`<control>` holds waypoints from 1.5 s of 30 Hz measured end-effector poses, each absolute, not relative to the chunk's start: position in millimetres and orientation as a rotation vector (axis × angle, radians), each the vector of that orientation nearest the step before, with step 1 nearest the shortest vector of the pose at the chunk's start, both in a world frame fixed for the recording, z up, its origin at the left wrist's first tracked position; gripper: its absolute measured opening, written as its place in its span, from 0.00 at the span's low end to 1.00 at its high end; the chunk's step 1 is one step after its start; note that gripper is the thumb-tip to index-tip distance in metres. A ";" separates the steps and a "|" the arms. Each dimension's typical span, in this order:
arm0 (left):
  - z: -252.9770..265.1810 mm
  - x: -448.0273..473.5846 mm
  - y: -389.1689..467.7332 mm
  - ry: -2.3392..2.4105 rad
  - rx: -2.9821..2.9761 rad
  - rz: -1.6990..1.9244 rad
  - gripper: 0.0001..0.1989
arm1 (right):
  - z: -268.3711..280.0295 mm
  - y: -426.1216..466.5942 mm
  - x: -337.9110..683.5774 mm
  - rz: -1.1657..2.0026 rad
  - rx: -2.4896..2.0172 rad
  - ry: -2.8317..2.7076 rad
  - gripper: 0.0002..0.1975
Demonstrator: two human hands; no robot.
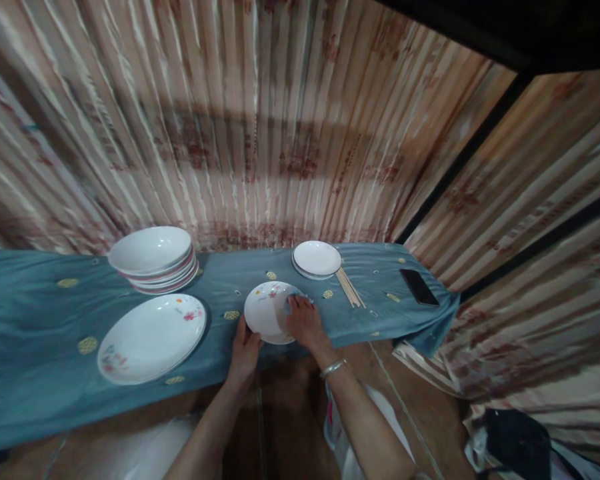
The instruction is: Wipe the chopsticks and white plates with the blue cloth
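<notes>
A small white plate with a floral print point(266, 312) is near the front edge of the table. My left hand point(245, 348) grips its lower left rim, thumb over the edge. Bunched fingers of my right hand point(304, 323) press a bluish cloth point(291, 300) onto the right part of the plate. Most of that cloth is hidden under the hand. To the left lies a large oval plate with flowers point(150, 340).
Behind the oval plate stands a stack of bowls point(153, 252). Small white plates point(317, 257) are stacked at the back, with several chopsticks point(350, 289) beside them. A black phone-like slab point(419, 287) lies far right on the blue tablecloth point(240, 267). A pleated curtain point(280, 133) hangs behind.
</notes>
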State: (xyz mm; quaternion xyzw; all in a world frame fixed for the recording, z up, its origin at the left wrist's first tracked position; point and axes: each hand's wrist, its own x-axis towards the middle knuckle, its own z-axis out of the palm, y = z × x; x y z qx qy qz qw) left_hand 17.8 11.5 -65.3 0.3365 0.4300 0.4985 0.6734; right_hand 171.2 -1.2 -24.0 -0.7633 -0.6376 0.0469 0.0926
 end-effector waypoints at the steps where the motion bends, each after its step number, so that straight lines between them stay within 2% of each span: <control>1: -64.3 18.1 11.6 0.971 0.734 1.104 0.37 | -26.2 3.5 169.6 0.166 -2.263 -1.864 0.25; 6: -57.4 19.6 8.9 0.941 0.708 1.073 0.39 | -36.6 31.8 161.9 0.299 -2.188 -1.784 0.30; 15: -53.3 21.6 8.9 0.878 0.683 1.074 0.36 | -57.7 59.4 155.6 0.327 -2.021 -1.664 0.25; 21: -50.5 22.2 12.0 0.903 0.655 1.062 0.37 | -73.1 77.5 156.2 0.461 -1.729 -1.659 0.24; 28: -51.6 21.7 15.1 0.906 0.645 1.078 0.37 | -60.2 72.9 139.0 0.655 -1.612 -1.740 0.22; 35: -50.5 22.0 19.7 0.927 0.616 1.084 0.32 | -47.9 59.1 136.2 0.813 -1.462 -1.804 0.18; 41: -45.3 21.1 20.9 0.952 0.586 1.071 0.27 | -36.7 42.3 135.3 0.902 -1.414 -1.851 0.17; 45: -40.3 19.3 19.2 0.907 0.598 1.060 0.27 | -33.5 31.8 137.4 0.916 -1.441 -1.841 0.17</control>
